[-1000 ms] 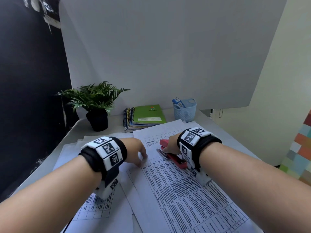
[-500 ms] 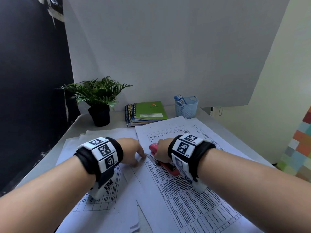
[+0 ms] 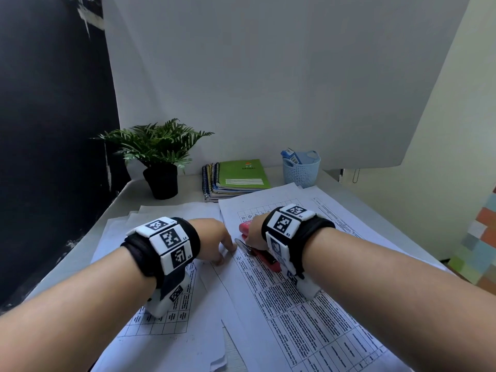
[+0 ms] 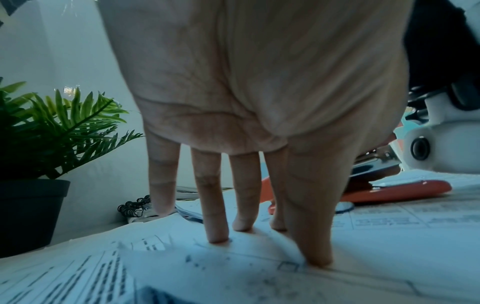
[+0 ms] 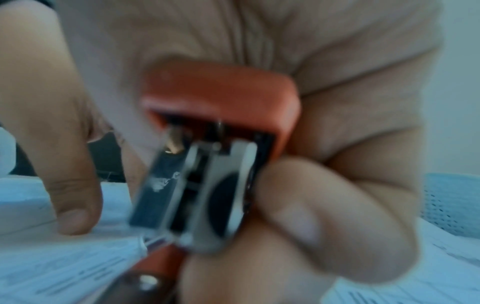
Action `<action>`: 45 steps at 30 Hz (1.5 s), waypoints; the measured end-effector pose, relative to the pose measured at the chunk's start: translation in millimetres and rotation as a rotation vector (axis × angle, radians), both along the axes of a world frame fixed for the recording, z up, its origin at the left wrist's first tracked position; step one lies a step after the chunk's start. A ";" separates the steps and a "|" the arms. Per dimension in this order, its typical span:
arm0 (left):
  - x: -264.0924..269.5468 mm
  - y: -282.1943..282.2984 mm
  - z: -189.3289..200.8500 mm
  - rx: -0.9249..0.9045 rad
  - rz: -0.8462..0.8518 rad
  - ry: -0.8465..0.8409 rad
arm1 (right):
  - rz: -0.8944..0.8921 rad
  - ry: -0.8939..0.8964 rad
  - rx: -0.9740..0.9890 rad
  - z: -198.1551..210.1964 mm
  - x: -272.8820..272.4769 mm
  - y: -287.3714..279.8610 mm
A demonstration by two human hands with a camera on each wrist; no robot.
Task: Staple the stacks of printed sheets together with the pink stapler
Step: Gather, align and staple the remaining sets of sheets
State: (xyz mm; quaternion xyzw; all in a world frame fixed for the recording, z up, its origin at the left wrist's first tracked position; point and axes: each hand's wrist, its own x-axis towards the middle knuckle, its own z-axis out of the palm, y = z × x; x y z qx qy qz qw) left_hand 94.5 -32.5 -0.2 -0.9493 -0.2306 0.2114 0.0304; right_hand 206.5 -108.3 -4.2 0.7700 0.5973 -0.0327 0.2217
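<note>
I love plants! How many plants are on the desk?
1: a green fern-like plant in a black pot, at the desk's back left corner beside the stacked spiral notebooks.

Your bare forearms, your black wrist straps (image 3: 193, 237), white blocks printed with black square codes (image 3: 281, 222), your white wrist cameras (image 3: 166, 302).

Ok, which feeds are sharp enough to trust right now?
Head view: sharp, evenly lit, bowed at the edges. Left wrist view: left hand backlit and dim, nearest printed sheets smeared. Right wrist view: pink stapler and right hand blurred, print unreadable.
</note>
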 end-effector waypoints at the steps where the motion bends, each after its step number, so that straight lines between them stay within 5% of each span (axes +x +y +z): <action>1: -0.1 0.3 -0.1 0.001 -0.001 0.002 | -0.012 0.009 -0.017 3.6 1.2 -1.4; 21: 3.5 2.3 0.5 -0.004 -0.010 0.005 | -0.172 0.188 -0.011 17.9 11.0 -8.7; 26: 7.2 9.7 1.4 -0.054 0.094 -0.146 | -0.128 0.162 -0.016 22.8 6.9 -22.9; 30: 13.9 16.2 -2.6 -0.048 0.210 -0.114 | -0.154 0.174 0.043 28.8 19.1 -46.1; 45: 30.3 8.1 8.1 0.033 0.306 -0.012 | -0.482 0.190 0.180 35.7 79.6 -84.3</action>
